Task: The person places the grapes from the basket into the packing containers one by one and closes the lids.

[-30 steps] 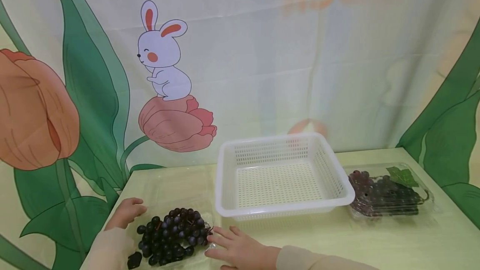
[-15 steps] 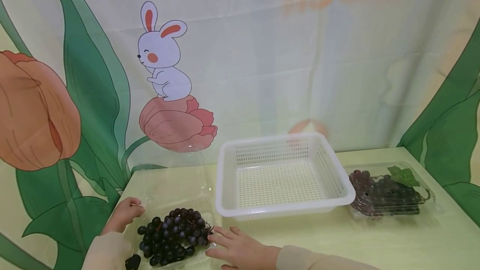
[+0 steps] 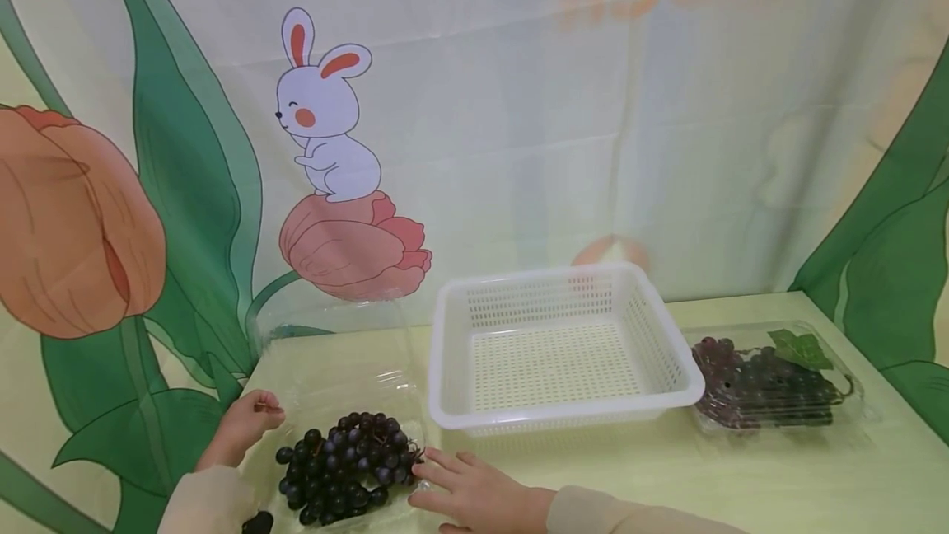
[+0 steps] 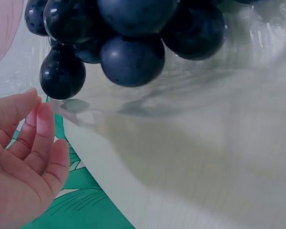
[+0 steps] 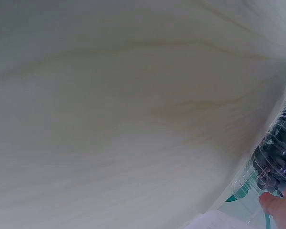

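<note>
A bunch of dark grapes (image 3: 344,468) lies in a clear plastic box (image 3: 356,524) at the front left of the table. The box's clear lid (image 3: 337,361) tilts up behind the grapes. By the box's left back corner is my left hand (image 3: 240,431), its fingers loosely bent. In the left wrist view, nothing is visible between thumb and fingers of that hand. My right hand (image 3: 482,489) rests at the box's right edge with fingers spread. The right wrist view catches only a thumb (image 5: 276,205) beside the box and grapes (image 5: 274,157).
A white slotted plastic basket (image 3: 567,414) stands at the middle back, right of the grapes. Further right is a closed clear box of grapes (image 3: 771,386) with a green leaf (image 3: 801,348) on top. A printed curtain (image 3: 504,147) hangs behind the table (image 3: 630,476).
The clear lid has swung up from lying low behind the grapes. My left hand has drawn back slightly, and its fingers have bent. The right hand stays where it was.
</note>
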### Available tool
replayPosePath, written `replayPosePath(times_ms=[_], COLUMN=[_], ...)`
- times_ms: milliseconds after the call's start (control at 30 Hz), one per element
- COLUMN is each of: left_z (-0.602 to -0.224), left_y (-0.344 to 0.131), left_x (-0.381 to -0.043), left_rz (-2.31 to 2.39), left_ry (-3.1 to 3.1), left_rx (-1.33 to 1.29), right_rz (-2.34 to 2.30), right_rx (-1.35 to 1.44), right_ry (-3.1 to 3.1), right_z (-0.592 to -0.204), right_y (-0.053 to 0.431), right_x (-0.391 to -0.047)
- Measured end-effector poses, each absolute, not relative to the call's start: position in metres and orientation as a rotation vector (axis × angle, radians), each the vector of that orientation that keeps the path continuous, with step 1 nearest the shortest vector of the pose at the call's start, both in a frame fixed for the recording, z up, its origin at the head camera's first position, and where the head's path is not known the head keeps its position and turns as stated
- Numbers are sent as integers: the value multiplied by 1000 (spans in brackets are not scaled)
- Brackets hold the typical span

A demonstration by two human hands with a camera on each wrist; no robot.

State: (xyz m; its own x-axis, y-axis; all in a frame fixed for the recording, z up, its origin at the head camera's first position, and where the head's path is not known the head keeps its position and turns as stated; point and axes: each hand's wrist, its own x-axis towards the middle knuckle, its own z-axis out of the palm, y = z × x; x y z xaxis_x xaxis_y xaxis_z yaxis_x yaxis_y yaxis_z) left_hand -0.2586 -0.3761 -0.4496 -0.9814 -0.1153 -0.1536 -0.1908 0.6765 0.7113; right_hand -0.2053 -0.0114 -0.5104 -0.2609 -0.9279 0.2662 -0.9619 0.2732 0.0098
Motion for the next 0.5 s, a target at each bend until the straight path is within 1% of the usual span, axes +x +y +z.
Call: replayPosePath(times_ms=[200,500], left_z=[-454,-447], left_y=[-379,-385], left_x=[-256,-250], left_rz=[1209,1320], left_ry=[2774,2587], left_rx=[-256,-314], right_rz=[206,145], right_rx=[1758,1728], right_ry=[-2341,-2290], right_z=[-510,-512], right_y=[-11,-11], right_x=[-204,-205])
